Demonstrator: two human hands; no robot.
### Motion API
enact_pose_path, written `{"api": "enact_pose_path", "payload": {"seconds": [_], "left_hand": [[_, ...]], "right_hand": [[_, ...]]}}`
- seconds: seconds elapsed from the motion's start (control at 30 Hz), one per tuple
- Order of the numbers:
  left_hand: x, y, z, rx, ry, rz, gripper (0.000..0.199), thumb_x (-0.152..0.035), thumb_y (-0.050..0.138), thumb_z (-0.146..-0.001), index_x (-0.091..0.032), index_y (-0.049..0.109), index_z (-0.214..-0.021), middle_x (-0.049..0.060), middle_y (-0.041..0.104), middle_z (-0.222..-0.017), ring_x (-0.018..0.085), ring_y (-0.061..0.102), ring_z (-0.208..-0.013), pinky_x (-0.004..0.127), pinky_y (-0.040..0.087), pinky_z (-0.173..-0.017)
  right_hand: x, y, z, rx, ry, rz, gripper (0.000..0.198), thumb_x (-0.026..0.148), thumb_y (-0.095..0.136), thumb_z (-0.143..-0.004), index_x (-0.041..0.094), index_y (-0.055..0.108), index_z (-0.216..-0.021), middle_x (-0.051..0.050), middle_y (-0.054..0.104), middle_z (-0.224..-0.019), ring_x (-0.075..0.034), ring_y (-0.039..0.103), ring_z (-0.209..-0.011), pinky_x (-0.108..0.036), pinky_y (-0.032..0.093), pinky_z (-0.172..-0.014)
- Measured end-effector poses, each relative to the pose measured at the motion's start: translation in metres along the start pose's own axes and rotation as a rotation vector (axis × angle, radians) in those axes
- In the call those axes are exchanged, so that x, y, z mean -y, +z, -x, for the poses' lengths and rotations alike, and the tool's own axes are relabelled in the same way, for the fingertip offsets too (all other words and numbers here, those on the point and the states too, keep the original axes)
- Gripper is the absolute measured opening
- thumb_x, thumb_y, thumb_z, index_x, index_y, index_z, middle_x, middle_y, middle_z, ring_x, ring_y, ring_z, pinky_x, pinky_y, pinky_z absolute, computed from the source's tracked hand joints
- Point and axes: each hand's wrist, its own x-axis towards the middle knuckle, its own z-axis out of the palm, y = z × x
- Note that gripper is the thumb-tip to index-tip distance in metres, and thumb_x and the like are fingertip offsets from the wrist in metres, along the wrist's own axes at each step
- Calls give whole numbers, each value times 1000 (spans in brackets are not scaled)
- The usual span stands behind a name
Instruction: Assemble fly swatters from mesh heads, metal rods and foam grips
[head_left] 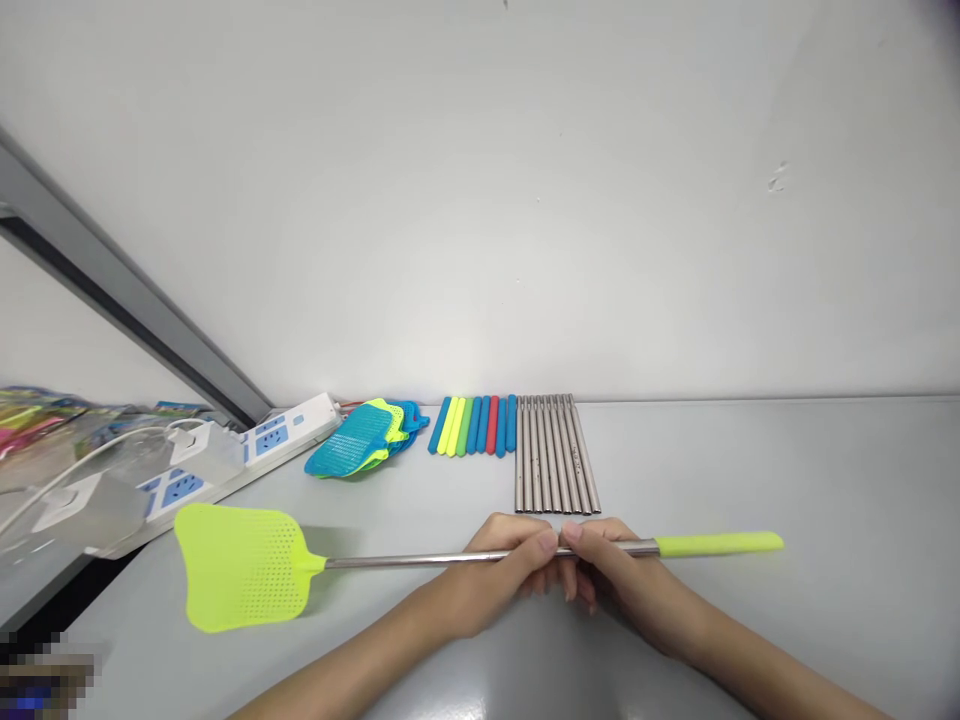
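Observation:
A fly swatter with a yellow-green perforated head [244,568], a thin metal telescopic rod [405,561] and a yellow-green handle sleeve [720,543] lies sideways across both hands. My left hand [504,565] is closed round the middle of the rod, thumb on top. Right beside it, my right hand [611,560] grips the thicker part of the rod, left of the sleeve. The two thumbs nearly meet. Behind the hands, several metal rods [551,455] lie side by side. To their left is a row of blue, yellow, green and red handle sleeves [472,427].
A pile of blue and yellow swatter heads [360,438] lies left of the sleeves. Farther left are a white power strip [259,448] with plugged-in adapters [206,450], a grey metal frame [135,265] and plastic-wrapped items [45,430]. A white wall [555,200] borders the grey table [780,460] at the back.

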Motion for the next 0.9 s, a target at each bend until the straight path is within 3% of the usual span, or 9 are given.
{"api": "enact_pose_path", "payload": {"seconds": [0.53, 0.9], "left_hand": [[-2, -2, -2, 8, -47, 55, 45, -24, 23, -83, -9, 62, -64, 2, 46, -53, 12, 42, -56, 23, 34, -57], [-1, -3, -3, 39, -68, 104, 48, -30, 23, -84, -9, 61, -66, 5, 51, -55, 12, 44, -52, 25, 35, -54]], "right_hand": [[-1, -1, -1, 13, -2, -23, 43, 34, 32, -83, 14, 47, -49, -4, 50, -57, -12, 49, -59, -21, 32, -49], [-2, -3, 0, 20, -3, -80, 42, 33, 30, -84, 14, 47, -50, -1, 43, -48, -11, 45, -53, -23, 32, -51]]}}
